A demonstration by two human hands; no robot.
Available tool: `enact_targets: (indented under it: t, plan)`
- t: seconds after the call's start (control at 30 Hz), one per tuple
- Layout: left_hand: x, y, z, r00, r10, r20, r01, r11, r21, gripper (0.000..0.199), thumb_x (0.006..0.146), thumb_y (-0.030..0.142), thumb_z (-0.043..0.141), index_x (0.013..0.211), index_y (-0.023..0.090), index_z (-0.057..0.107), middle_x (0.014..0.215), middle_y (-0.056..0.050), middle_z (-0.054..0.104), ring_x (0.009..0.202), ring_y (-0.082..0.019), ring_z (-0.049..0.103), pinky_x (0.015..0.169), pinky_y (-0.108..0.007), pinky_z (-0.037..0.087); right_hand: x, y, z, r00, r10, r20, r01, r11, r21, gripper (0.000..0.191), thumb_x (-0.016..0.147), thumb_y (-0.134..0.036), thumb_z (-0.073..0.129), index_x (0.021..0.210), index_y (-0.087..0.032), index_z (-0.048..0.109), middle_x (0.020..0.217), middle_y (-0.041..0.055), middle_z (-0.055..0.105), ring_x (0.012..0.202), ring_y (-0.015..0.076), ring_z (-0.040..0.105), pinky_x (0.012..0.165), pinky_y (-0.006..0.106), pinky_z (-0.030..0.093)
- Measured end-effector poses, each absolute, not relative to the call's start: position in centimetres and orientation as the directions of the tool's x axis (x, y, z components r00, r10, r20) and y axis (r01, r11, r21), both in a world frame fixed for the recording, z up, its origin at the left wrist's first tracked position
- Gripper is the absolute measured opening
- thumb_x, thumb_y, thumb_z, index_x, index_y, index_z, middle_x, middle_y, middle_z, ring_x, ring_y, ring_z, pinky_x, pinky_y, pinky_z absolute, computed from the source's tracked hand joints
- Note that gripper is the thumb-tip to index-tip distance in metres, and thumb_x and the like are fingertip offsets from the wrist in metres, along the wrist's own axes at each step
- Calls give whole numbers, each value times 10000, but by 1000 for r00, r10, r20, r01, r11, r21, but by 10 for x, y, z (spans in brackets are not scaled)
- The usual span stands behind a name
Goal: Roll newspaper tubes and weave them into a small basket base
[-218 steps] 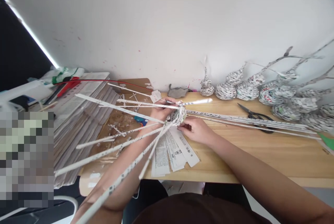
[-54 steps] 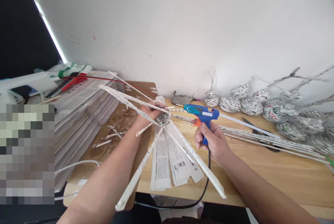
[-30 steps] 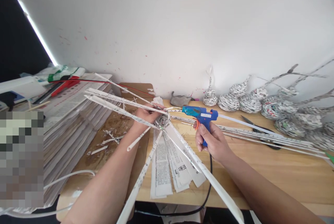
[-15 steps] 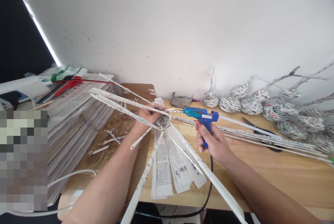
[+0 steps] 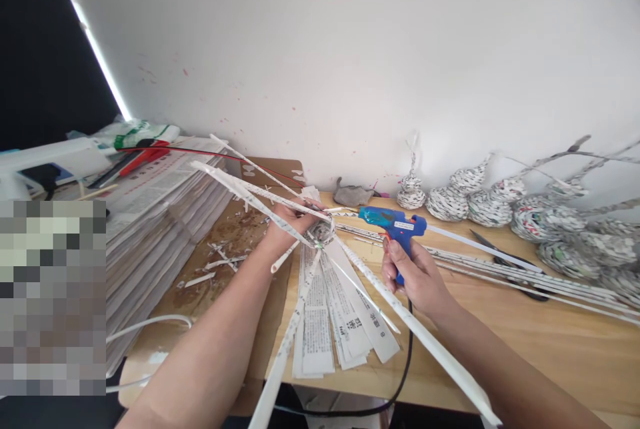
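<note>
My right hand [image 5: 411, 267] is closed around the handle of a blue hot glue gun [image 5: 395, 223], with a long white glue stick [image 5: 480, 247] poking out of its back. The gun's nozzle points left, close to a small woven piece [image 5: 320, 234] of rolled newspaper. My left hand [image 5: 293, 222] grips that piece from its far left side; some fingers are hidden behind it. Several rolled paper tubes [image 5: 400, 309] fan out from the woven piece toward me and to the left. Flat newspaper strips [image 5: 317, 322] lie beneath it on the wooden table [image 5: 525, 342].
Several woven newspaper gourds [image 5: 487, 207] line the wall at right. Black scissors [image 5: 520, 272] lie partly under long paper tubes [image 5: 560, 285]. A tall newspaper stack [image 5: 165, 215] stands at left. Paper scraps [image 5: 220, 259] litter the cardboard. A black cord [image 5: 407, 362] hangs from the glue gun.
The whole view has shifted slightly, so things appear a little further right. Both hands keep their holds, and the glue gun's nozzle stays near the woven piece.
</note>
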State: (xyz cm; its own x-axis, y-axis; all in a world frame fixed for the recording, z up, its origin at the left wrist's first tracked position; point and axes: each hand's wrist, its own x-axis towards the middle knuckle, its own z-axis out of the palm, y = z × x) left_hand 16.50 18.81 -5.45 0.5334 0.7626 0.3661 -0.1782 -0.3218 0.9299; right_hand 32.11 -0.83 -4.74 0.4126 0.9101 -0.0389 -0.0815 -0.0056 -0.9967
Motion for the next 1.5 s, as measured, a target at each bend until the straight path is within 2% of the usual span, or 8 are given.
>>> enact_targets:
  t: [0.3,0.43,0.57,0.77,0.97,1.3,1.5]
  plan:
    - [162,189,-53,580,740,340,-165,-301,939,213,679,337,764,810,169,748,847,-79,740,781,-220,680,756,-343,545,322,-9,-49,419,907,-48,-164,24,-986,395,824,-573,590,730,-204,485,525,-48,492,323,54,385,294,182,222]
    - [161,189,-52,584,730,356,-152,-332,931,201,698,332,750,824,175,750,838,-71,738,777,-216,677,745,-337,540,322,-10,-48,426,904,-47,-129,9,-992,386,817,-581,596,786,-204,515,523,-45,494,345,66,420,310,178,244]
    - [161,187,-51,581,732,356,-153,-331,931,196,700,330,750,825,179,753,819,-65,735,776,-215,674,736,-330,536,321,-10,-45,446,893,-52,-87,-15,-996,398,813,-586,598,765,-207,487,529,-48,505,334,56,401,310,179,251]
    - [163,187,-52,589,732,343,-173,-300,938,200,685,331,766,811,177,750,808,-66,738,743,-210,678,734,-337,547,319,-9,-46,455,890,-30,-76,5,-997,411,790,-596,621,767,-216,467,520,-51,500,394,79,446,331,185,310]
    - [162,187,-53,592,728,346,-160,-314,936,208,690,321,764,831,168,751,839,-71,740,774,-216,684,773,-344,550,319,-10,-45,448,893,-44,-62,-18,-998,413,795,-602,610,792,-213,473,516,-59,495,363,67,408,327,189,304]
    - [163,188,-54,593,735,330,-139,-310,940,212,692,324,757,828,161,744,857,-74,743,789,-225,693,779,-350,557,319,-10,-46,439,898,-38,-67,-9,-998,395,807,-585,608,819,-211,483,516,-66,498,382,64,444,342,166,308]
    - [162,191,-58,592,711,379,-125,-384,915,189,720,308,732,843,165,745,840,-72,740,787,-214,687,778,-351,548,321,-12,-47,411,911,-22,-75,10,-997,403,800,-593,610,818,-206,501,527,-59,503,387,73,448,356,185,348]
